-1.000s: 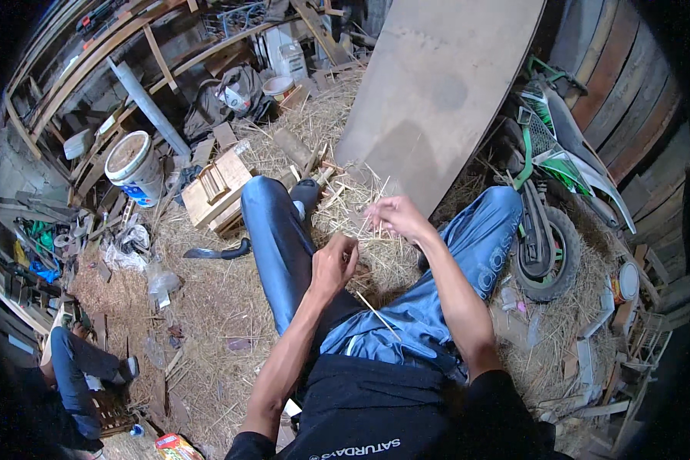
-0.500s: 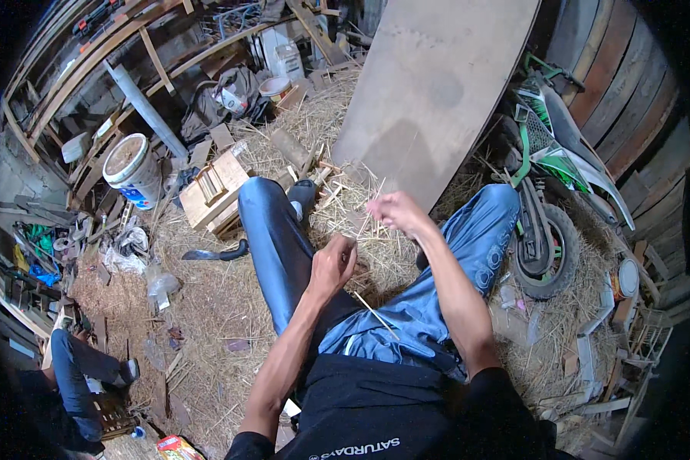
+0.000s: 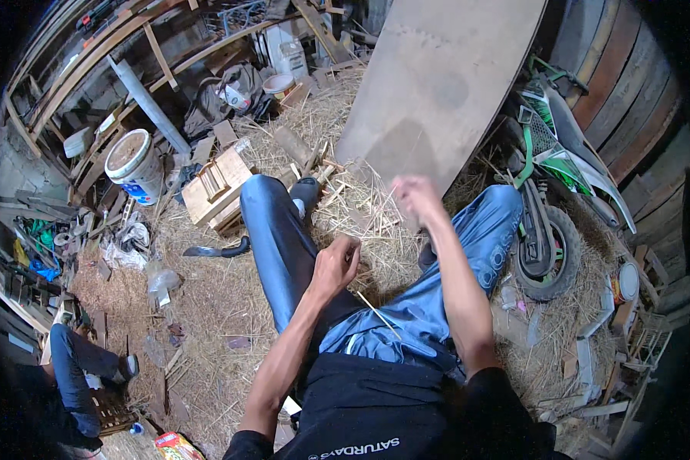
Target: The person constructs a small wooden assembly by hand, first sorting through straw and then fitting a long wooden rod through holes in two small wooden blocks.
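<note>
My left hand (image 3: 336, 267) is closed above my lap, between my bent knees, with its fingers curled inward. What it holds, if anything, is hidden. A thin pale stick (image 3: 379, 315) slants across my blue trousers just below that hand; whether it touches the fingers I cannot tell. Farther forward and to the right, my right hand (image 3: 419, 199) hovers over the lower end of a large board (image 3: 437, 84). Motion smears its fingers, so their grip cannot be read. Straw and pale wood slivers (image 3: 372, 211) lie on the floor between my feet.
A dark curved blade with a handle (image 3: 216, 249) lies left of my knee, near a wooden block (image 3: 215, 188) and a white bucket (image 3: 133, 165). A green and white motorbike (image 3: 548, 176) stands at right. Another person's leg (image 3: 77, 376) shows at lower left.
My right hand has moved to the right and slightly up, away from my left hand, which stays nearly in place. The thin stick on my lap has hardly shifted.
</note>
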`<state>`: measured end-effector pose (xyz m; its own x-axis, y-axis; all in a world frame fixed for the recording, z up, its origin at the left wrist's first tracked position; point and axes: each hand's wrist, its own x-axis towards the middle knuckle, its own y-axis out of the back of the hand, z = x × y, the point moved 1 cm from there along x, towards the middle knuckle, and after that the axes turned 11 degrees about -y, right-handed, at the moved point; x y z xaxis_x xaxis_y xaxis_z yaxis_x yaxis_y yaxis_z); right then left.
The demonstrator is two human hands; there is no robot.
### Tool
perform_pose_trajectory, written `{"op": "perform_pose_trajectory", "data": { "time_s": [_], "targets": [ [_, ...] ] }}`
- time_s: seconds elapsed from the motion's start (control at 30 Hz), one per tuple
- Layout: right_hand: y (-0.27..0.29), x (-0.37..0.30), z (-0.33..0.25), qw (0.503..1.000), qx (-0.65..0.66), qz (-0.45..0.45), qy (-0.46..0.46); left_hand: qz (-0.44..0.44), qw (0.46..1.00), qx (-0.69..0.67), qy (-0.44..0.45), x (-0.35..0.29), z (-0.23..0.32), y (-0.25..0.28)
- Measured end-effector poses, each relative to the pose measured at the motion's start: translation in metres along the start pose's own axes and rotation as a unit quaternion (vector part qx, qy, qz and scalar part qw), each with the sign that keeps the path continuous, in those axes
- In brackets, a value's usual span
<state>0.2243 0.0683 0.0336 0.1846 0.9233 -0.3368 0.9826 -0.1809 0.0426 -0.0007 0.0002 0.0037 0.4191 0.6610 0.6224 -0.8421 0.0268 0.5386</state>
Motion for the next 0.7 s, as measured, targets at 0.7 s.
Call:
{"op": "perform_pose_trajectory", "data": {
  "time_s": [0.7],
  "targets": [
    [-0.02, -0.02, 0.011, 0.968, -0.049, -0.242, -0.048, 0.021, 0.999, -0.025, 0.016, 0.005, 0.0, -0.001]
  ]
}}
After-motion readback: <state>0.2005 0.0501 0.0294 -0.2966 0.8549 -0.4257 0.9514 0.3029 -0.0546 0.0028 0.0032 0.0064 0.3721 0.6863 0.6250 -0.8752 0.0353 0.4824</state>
